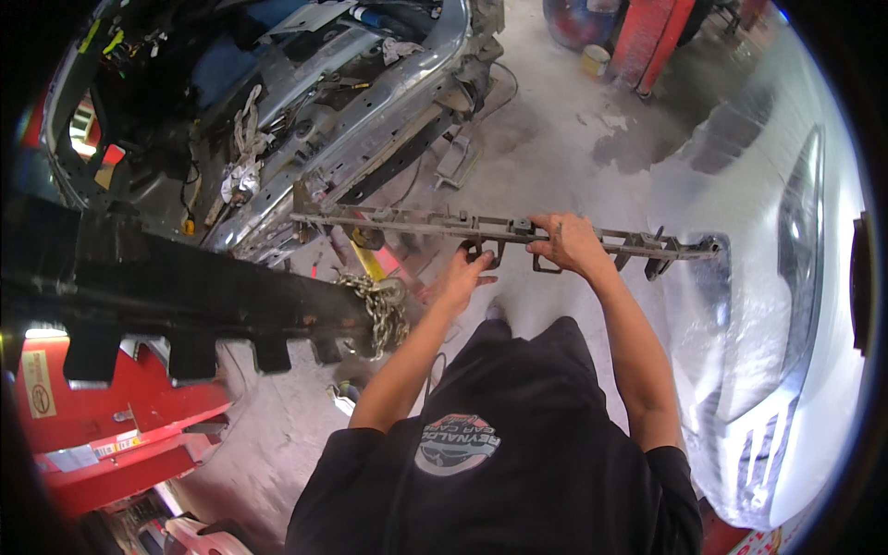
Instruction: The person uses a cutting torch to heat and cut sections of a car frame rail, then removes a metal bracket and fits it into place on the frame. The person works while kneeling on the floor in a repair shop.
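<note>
1. The bar hangs crosswise over the floor, in front of the person's legs.
2. The right hand grips it right of middle, fingers curled over the upper edge, thumb below.
3. The left hand is at a loop under the lower edge, fingers partly spread; I cannot tell whether they pinch.
4. The bar's left end overlaps the frame in view, its right end the pale car; contact is unclear.
5. Bare floor opens ahead, between frame and car.
6. A beam with a chain crowds the left forearm's side.
</note>
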`<state>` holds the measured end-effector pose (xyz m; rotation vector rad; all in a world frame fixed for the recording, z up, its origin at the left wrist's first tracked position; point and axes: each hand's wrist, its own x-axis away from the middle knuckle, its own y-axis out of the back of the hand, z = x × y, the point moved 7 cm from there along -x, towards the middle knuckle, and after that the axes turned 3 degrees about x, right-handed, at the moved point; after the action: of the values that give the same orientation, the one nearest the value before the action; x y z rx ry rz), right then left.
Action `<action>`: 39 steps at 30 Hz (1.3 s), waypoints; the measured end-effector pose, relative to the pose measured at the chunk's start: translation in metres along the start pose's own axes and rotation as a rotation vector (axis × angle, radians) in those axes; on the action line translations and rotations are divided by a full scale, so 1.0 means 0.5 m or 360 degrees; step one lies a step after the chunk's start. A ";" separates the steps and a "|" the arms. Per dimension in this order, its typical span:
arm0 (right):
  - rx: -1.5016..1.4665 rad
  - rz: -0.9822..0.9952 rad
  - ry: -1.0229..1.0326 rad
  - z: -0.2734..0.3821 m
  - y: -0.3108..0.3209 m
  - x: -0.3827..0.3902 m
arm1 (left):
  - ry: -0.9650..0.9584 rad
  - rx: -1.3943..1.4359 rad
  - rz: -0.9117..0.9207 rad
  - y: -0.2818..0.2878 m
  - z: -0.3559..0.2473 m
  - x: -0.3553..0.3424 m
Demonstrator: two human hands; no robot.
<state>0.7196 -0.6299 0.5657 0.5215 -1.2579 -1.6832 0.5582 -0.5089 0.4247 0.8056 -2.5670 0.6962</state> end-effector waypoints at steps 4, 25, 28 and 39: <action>-0.0100 0.0162 0.0091 -0.091 0.034 -0.081 | 0.0001 -0.0037 -0.0020 -0.055 -0.016 -0.071; 0.0248 0.0173 0.0920 -0.225 0.068 -0.424 | -0.0370 0.0273 -0.0966 -0.072 -0.034 -0.302; 0.0210 0.0105 0.0975 -0.208 0.057 -0.433 | -0.0374 0.0339 -0.1173 -0.019 -0.012 -0.308; 0.0257 -0.0249 0.1158 -0.165 0.070 -0.412 | -0.0402 0.0278 -0.1390 0.080 -0.020 -0.294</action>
<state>0.8953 -0.4952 0.5268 1.2254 -0.8234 -1.3201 0.6491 -0.4118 0.3502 1.9843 -2.0164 0.5411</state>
